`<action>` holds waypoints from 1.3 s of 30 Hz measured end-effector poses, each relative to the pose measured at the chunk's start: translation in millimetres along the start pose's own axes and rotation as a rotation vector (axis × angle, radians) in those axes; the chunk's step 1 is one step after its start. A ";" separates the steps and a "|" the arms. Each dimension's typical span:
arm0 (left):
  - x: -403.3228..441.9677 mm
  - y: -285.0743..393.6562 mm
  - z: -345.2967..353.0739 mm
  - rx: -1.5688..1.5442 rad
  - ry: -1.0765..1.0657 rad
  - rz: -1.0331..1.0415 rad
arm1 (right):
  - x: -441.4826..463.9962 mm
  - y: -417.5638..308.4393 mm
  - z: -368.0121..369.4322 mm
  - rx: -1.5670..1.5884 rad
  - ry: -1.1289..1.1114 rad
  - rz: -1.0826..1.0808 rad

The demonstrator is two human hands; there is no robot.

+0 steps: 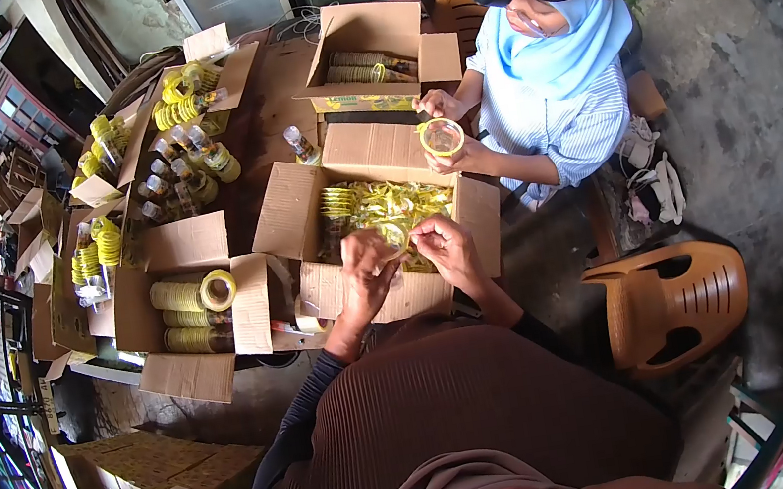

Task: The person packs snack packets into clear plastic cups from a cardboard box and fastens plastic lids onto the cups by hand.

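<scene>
Over the middle carton, my left hand is closed around a clear plastic cup with a pale yellow rim. My fingers partly hide it. My right hand is beside the cup's rim, thumb and fingertips pinched together; what lies between them is too small to make out. Below my hands, the carton is filled with a loose heap of yellow-and-clear plastic pieces. A stack of yellow-rimmed rings lies along its left side.
Across the table a co-worker holds a yellow-rimmed clear cup. Open cartons with stacked cups stand to the left, another carton at the back. Several bottle-like containers stand between them. An orange plastic chair is at the right.
</scene>
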State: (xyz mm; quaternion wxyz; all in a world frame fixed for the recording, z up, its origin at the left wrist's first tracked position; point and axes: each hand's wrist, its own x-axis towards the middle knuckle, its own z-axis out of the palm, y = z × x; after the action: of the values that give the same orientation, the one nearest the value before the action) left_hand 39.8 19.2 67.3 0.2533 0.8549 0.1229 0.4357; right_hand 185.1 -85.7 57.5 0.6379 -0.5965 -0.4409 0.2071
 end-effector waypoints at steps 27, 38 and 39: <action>-27.9 -11.3 10.2 -0.379 -0.397 -0.508 | -181.4 160.7 -59.5 -0.843 -0.080 0.512; -22.6 10.2 9.4 -0.318 -0.454 -0.495 | -171.9 179.6 -55.0 -1.062 -0.228 0.528; -21.3 11.9 9.3 -0.299 -0.453 -0.493 | -171.9 182.4 -55.6 -1.086 -0.241 0.524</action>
State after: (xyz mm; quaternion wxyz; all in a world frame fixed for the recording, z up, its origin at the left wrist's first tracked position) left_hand 34.6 -3.1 54.6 0.4935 0.8281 0.2009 0.1744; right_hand 187.5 -216.7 -163.2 0.1167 -0.8972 -0.3911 0.1687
